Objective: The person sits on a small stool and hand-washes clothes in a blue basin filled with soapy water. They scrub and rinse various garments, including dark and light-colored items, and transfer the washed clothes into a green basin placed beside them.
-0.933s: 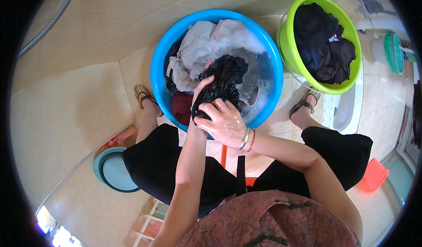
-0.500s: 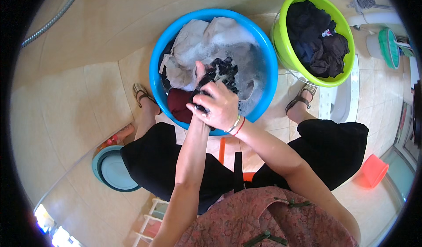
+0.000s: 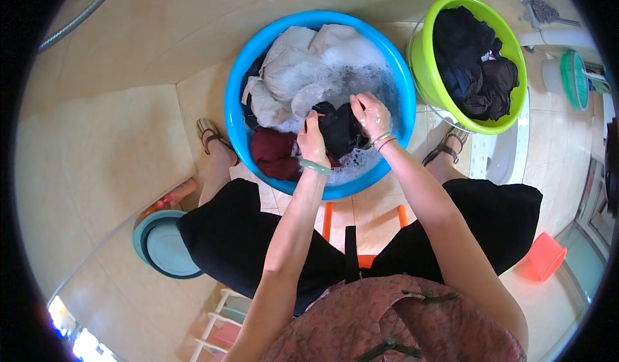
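A large blue basin (image 3: pixel 407 97) holds soapy water and wet clothes. Over its near half, a wet black garment (image 3: pixel 340 132) is stretched between my two hands. My left hand (image 3: pixel 313 144), with a green bangle at the wrist, pinches its left side. My right hand (image 3: pixel 372 118) grips the upper right side, thumb pressed against the fingers. Maroon cloth (image 3: pixel 273 150) lies to the left of the black garment. Farther back, pale grey-white cloth (image 3: pixel 290 62) bulges out of the suds (image 3: pixel 358 51). The submerged part of the clothes is hidden by foam.
Right of the basin stands a lime-green bucket (image 3: pixel 424 72) piled with dark clothes (image 3: pixel 474 65). Teal basins (image 3: pixel 143 249) sit at left, beside a white rack (image 3: pixel 205 326). An orange-red bucket (image 3: pixel 548 257) is at right. Orange stool legs (image 3: pixel 327 220) show between my knees.
My hands were together, squeezing the bunched, foamy black garment. Now they are apart, the right one farther right, and the garment is spread between them, lower over the water.
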Available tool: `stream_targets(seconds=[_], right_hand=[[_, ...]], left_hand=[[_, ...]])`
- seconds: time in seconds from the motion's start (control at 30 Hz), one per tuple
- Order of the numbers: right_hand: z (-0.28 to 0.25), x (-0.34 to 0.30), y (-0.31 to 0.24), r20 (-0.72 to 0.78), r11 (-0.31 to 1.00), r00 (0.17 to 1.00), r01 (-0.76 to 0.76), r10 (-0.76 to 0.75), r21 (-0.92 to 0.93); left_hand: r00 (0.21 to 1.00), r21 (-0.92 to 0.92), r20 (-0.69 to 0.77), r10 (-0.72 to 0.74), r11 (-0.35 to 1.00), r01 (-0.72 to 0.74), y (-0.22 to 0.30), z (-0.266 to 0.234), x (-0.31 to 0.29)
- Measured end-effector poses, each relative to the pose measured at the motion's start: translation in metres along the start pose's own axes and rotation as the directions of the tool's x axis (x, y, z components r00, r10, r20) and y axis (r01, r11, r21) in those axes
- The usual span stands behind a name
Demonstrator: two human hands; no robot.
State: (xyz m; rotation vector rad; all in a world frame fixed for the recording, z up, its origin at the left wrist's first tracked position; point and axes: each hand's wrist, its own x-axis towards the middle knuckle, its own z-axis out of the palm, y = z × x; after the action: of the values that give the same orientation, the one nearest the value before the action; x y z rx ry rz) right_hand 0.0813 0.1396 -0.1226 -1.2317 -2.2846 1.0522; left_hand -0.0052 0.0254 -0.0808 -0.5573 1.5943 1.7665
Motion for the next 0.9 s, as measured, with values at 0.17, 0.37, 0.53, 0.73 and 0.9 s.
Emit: stream_targets(seconds=[0.17,0.37,0.53,0.73,0.9], right_hand=[[-0.009,0.009,0.028,-0.097,0.976,0.995,-0.003,-0.019,-0.218],[0.009,-0.011,0.009,0.379,0.888,0.923,0.122,0.063,-0.444],[0.05,0.011,0.038,0.404,0.917,0.872,-0.113,0.277,-0.383],[0.021,0.01,-0.013,0.17,0.997,0.985,-0.021,0.007,0.078],[-0.026,-0.039,-0.113,0.194,0.893,0.876,0.41,-0.442,0.185]], left_hand=[[0.944,0.315,0.272,0.189,0.909,-0.273,-0.004,-0.016,0.026],[0.892,0.833,0.428,0.147,0.32,-0.452,-0.042,-0.032,0.067],[0.856,0.786,0.516,-0.011,0.404,-0.469,-0.063,-0.046,0.131],[0.929,0.299,0.233,-0.288,0.93,0.214,-0.029,-0.006,0.094],[0.801,-0.061,0.592,-0.089,0.986,0.155,0.002,-0.023,0.078]])
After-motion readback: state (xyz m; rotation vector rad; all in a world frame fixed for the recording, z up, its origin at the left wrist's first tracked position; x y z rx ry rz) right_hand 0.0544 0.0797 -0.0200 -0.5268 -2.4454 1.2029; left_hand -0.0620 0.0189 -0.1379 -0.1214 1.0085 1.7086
